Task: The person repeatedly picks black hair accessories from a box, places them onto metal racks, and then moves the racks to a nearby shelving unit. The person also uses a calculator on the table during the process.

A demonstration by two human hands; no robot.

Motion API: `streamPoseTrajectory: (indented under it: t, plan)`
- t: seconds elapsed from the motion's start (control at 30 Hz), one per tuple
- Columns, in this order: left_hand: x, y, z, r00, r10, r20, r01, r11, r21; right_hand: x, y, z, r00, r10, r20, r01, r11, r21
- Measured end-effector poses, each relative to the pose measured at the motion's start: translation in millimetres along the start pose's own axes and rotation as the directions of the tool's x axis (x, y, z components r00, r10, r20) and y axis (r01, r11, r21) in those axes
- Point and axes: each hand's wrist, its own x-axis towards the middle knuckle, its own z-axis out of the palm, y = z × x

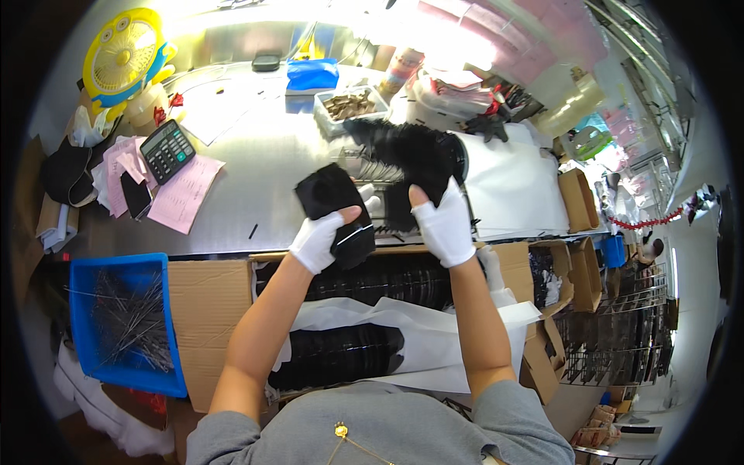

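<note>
Both hands wear white gloves above the steel table [256, 155]. The left hand [318, 239] pinches a small black fabric piece [335, 203], thumb on top. At 3 o'clock from it, the right hand [443, 225] clutches a fanned black bundle [411, 159]. A calculator [167, 149] sits at 10 o'clock, a blue bin [124, 322] at 8.

Calculator [167, 149] on pink papers [184, 191], yellow fan [124, 54], blue bin [124, 322] of metal rods
</note>
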Motion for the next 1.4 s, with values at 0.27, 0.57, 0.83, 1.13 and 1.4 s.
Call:
streamPoseTrajectory:
  t: [0.27,0.57,0.83,1.13,1.4]
  plan:
    - [-38.6,-13.9,42.7,0.934,-0.307,0.184,0.263,0.936,0.233,-91.0,33.6,-21.8,0.954,0.194,0.229,-0.239,0.953,0.189]
    - [-90.4,-99.4,73.2,0.839,-0.372,0.398,0.014,0.746,0.666,-216.7,31.4,-52.3,0.893,0.355,0.278,-0.438,0.828,0.35]
    - [-94.5,-132.1,7.8,0.805,-0.362,0.47,-0.508,-0.01,0.861,-299.9,0.3,-75.5,0.848,0.511,-0.139,-0.529,0.833,-0.162]
    - [-99.1,-128.9,15.2,0.828,-0.315,0.463,-0.451,0.115,0.885,-278.5,31.4,-39.4,0.541,0.831,0.13,-0.398,0.389,-0.831]
    - [-124.1,-136.2,24.3,0.601,-0.631,0.49,-0.687,-0.095,0.72,-252.8,46.1,-57.8,0.45,0.825,0.34,-0.29,0.496,-0.818]
